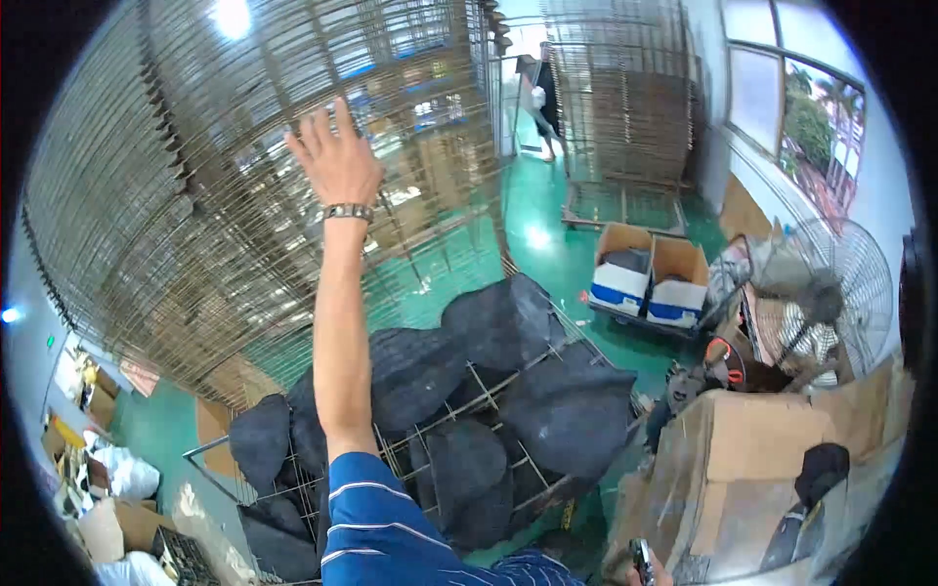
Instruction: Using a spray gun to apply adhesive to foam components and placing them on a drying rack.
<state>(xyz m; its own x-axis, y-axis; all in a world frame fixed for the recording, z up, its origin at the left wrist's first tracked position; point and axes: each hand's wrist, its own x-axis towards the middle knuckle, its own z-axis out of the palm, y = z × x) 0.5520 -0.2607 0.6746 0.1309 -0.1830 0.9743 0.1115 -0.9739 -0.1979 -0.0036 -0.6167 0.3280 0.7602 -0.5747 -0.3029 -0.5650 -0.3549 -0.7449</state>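
Observation:
My left hand [338,161] is stretched out, fingers apart, in front of a tall stack of wire mesh racks [244,195]. A bracelet or watch [348,211] is on its wrist. I cannot tell whether the fingertips touch the wires. Below the arm, several dark, limp, rounded sheets [567,420] lie over a low wire frame [479,386]. At the lower edge, my right hand [659,570] shows only in part, closed around a small black-and-silver object [642,561] whose kind I cannot make out.
Two open cartons [622,278] sit on a low trolley at the right. Nearer stand a large cardboard box [762,439] and a floor fan [840,278]. Another rack stack [635,98] stands at the back, near a person [547,98] in the doorway. White bags [129,473] lie at the left.

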